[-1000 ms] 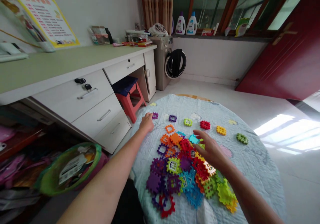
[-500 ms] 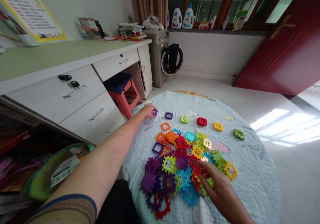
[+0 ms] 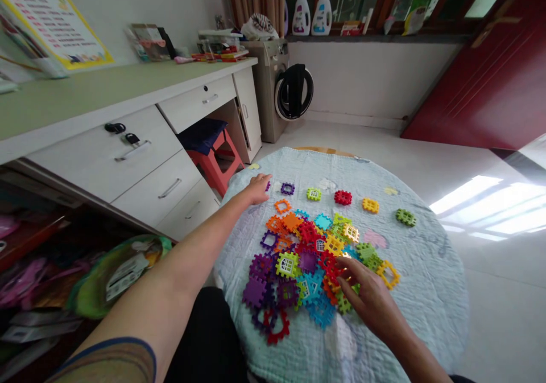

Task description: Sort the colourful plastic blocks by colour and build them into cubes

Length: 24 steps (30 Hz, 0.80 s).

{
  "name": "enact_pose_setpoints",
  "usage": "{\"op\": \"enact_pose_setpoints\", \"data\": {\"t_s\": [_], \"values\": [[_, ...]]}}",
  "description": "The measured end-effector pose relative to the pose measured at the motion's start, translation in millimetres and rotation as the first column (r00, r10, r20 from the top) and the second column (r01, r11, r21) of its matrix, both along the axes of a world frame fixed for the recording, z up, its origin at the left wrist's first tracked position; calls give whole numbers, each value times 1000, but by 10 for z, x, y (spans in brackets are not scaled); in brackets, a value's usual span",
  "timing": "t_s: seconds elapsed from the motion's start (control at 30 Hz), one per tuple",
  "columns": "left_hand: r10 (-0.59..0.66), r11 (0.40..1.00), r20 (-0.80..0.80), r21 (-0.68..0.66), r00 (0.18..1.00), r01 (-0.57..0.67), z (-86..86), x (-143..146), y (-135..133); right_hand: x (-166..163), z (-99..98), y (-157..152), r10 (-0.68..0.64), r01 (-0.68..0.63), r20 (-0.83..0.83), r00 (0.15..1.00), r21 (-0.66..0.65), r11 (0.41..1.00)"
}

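A pile of coloured plastic interlocking tiles (image 3: 307,258) lies on a round table under a pale blue quilted cloth (image 3: 422,269). My left hand (image 3: 257,188) reaches to the far left of the table, fingers stretched flat over a small purple tile that is mostly hidden under it. My right hand (image 3: 365,292) rests on the near right side of the pile, fingers spread over red and green tiles. A row of single tiles lies beyond the pile: purple (image 3: 287,188), green (image 3: 314,193), red (image 3: 343,197), yellow (image 3: 370,205), green (image 3: 405,217).
A long white desk with drawers (image 3: 128,155) runs along the left. A red stool (image 3: 213,158) stands under it, close to the table's edge. A green basket (image 3: 115,269) sits on the floor at left. A washing machine (image 3: 281,93) stands at the back.
My right hand has drawn back from the pile's far middle to its near right side. My left hand has slid a little farther along the table's left edge.
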State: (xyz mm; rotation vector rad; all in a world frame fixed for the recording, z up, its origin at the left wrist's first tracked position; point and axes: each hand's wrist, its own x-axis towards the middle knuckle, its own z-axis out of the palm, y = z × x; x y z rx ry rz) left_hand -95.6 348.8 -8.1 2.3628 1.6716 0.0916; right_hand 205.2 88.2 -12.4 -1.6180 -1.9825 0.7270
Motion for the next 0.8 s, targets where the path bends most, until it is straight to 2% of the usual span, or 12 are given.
{"op": "enact_pose_setpoints", "data": {"t_s": [0.1,0.17,0.2,0.27,0.33,0.43,0.57,0.8], "values": [[-143,989,74,44,987,140,103,161,-511,-25,7,3,35,-35,-3,999,-15,999],[-229,973,106,15,968,229,107,298,-863,-57,26,2,54,-54,4,999,-11,999],[-234,972,109,1,966,235,89,368,-1019,-76,38,0,57,-57,11,998,-10,998],[-132,991,82,-17,988,134,25,496,-1258,-110,62,-4,57,-56,29,998,-16,998],[9,999,75,31,997,-11,-58,586,-1371,-137,78,-7,54,-53,43,998,-21,998],[99,991,102,83,990,-108,-178,635,-1327,-157,86,-9,54,-53,50,997,-16,998],[83,993,123,73,989,-92,-285,639,-1119,-158,96,0,50,-49,42,998,-18,999],[31,998,180,49,983,-41,-253,609,-949,-145,126,7,50,-49,24,998,-28,998]]}}
